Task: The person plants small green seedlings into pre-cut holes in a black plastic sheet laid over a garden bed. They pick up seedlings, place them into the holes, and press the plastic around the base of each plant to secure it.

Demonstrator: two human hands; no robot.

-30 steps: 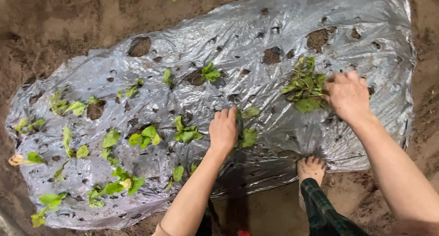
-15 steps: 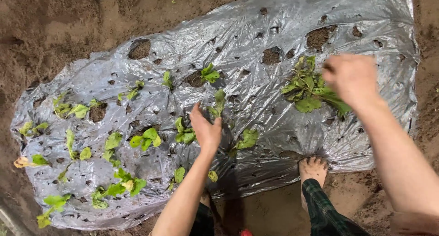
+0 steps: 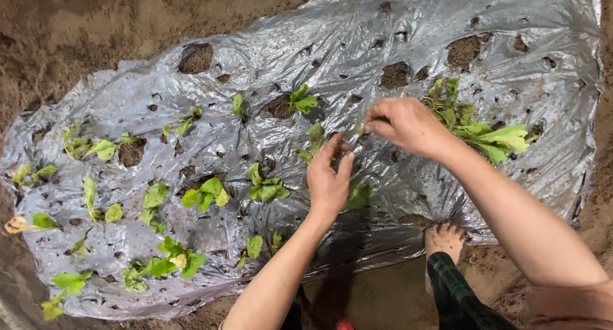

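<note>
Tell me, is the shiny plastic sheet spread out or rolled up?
Spread out. The silver plastic sheet lies flat over the soil, with seedlings poking through its holes.

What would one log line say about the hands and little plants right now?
left hand: open on seedling | right hand: pinching small sprig, bunch of seedlings behind | silver plastic sheet over soil | bare foot at edge

I assess this as a cultivated vegetable bed outdoors: bare brown tilled soil (image 3: 76, 30) from nine to twelve o'clock, a crinkled silver plastic mulch sheet (image 3: 396, 189) punched with planting holes, small green leafy seedlings (image 3: 204, 194) rooted through it, and a bare foot (image 3: 445, 239) at five o'clock.
</note>
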